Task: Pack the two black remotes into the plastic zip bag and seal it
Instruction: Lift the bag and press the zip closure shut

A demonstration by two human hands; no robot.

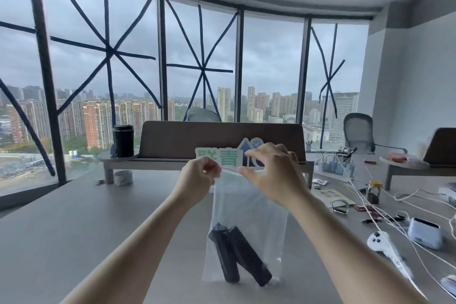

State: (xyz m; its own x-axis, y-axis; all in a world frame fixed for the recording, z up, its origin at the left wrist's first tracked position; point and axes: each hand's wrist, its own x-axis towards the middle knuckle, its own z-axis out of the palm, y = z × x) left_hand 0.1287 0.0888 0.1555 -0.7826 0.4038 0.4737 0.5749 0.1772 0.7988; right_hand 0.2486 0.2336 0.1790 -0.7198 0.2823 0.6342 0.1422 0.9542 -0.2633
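Grey tabletop spreads bare beneath and to the left of the grip. Held upright above it, the bag hangs with both remotes leaning together at its bottom. Left hand and right hand each pinch its top edge. Cables and a white controller crowd the right side.
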